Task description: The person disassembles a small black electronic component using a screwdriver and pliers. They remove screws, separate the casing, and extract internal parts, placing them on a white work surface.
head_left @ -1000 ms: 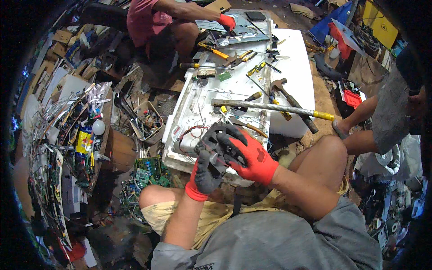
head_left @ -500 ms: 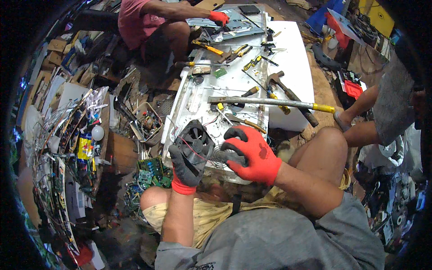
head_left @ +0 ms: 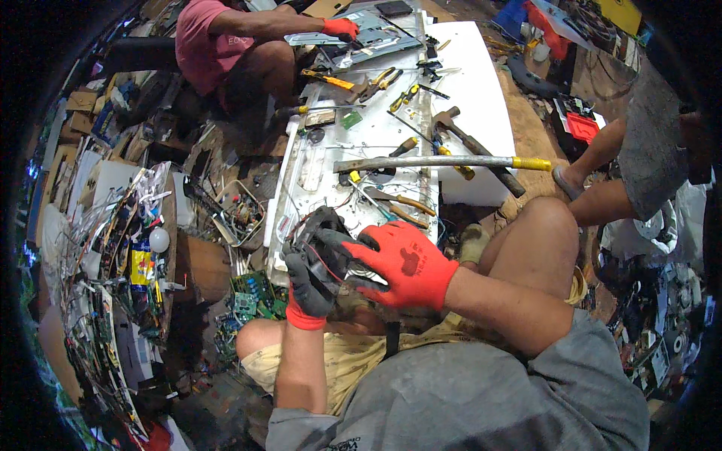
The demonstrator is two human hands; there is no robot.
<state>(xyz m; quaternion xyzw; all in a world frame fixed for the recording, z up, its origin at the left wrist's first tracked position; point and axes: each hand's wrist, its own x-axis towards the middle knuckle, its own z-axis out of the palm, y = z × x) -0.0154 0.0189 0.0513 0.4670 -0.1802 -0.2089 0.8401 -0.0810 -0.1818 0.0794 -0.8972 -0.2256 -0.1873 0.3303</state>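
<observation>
A black cooling fan (head_left: 335, 219) is tilted up in my left hand (head_left: 307, 289), whose grey-coated glove closes around its lower side. A thin red wire (head_left: 322, 260) runs across the fan. My right hand (head_left: 402, 267), in a red glove with grey fingers, reaches over the fan from the right. Its fingers lie on the fan's face and its thumb is by the near edge; the exact fingertip contact is partly hidden. Beyond the fan, pliers with orange-brown handles (head_left: 410, 201) lie on the white panel (head_left: 310, 174).
A long metal bar with a yellow grip (head_left: 444, 162) lies across the panel, over a hammer (head_left: 481, 154). Screwdrivers and other pliers lie farther back. A co-worker's red glove (head_left: 341, 29) rests on a grey metal sheet. Circuit boards (head_left: 254, 297) and a parts bin (head_left: 242, 214) are at left.
My right hand has moved left onto the fan, from a spot just beside it. The fan has tipped in my left hand, and the whole view has shifted slightly.
</observation>
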